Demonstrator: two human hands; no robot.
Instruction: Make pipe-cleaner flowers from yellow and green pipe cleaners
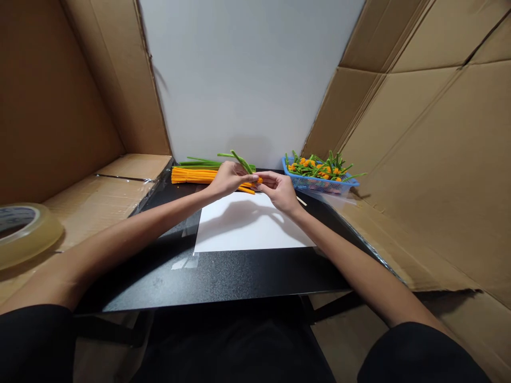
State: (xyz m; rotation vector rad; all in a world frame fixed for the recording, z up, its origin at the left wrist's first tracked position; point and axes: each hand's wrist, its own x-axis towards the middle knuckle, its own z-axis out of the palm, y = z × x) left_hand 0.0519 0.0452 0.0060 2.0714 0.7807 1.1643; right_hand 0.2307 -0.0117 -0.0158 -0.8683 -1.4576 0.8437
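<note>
Both hands, left [229,178] & right [279,190], pinching green pipe cleaner [241,158]; no legible writing.

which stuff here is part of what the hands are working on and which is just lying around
In use:
left hand and right hand, both pinching one green pipe cleaner
orange pipe cleaners
white sheet
blue basket of finished pieces

Lying about:
tape roll
cardboard walls

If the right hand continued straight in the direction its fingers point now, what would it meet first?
The right hand points left toward the left hand, so it would probably meet that hand's fingers and the pipe cleaners they share.
</note>
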